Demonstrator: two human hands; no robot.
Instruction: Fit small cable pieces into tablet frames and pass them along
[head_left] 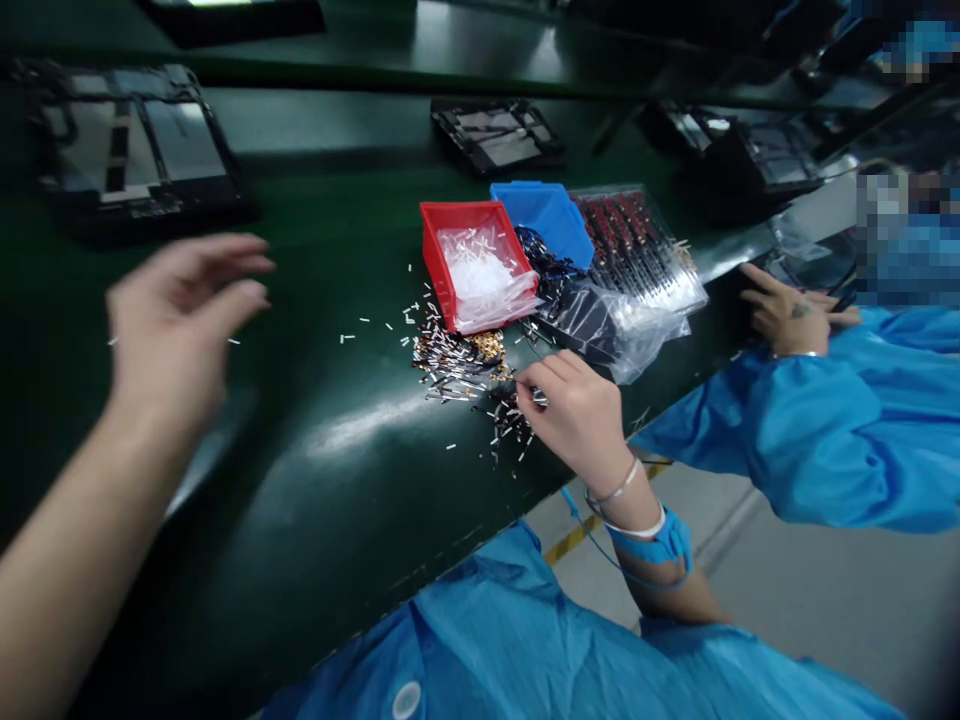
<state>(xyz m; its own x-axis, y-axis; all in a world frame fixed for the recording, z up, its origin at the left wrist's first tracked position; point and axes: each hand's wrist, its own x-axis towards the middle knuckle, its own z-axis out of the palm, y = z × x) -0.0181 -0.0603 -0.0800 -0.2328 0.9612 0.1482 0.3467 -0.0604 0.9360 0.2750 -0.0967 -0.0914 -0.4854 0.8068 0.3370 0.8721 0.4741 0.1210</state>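
My right hand point(574, 415) rests at the edge of a scattered pile of tiny white-and-metal pieces point(450, 365), its fingertips pinching what looks like one small piece. A bracelet and a blue wrist strap point(652, 540) circle that wrist. My left hand point(180, 330) hovers, blurred, over the dark green belt point(300, 480) to the left of the pile, fingers apart and holding nothing. A few loose pieces lie near it. Gold bits point(491, 345) sit within the pile. Behind the pile stands a red plastic bin point(439, 265) holding a clear bag of white pieces point(480, 280).
A blue bin point(555, 220) and a clear bag of dark strips point(637, 250) adjoin the red bin. Black device frames point(131, 140) lie along the belt's far side. A co-worker's hand point(787, 315) in a blue sleeve rests at the right. Grey floor shows beyond the belt's edge.
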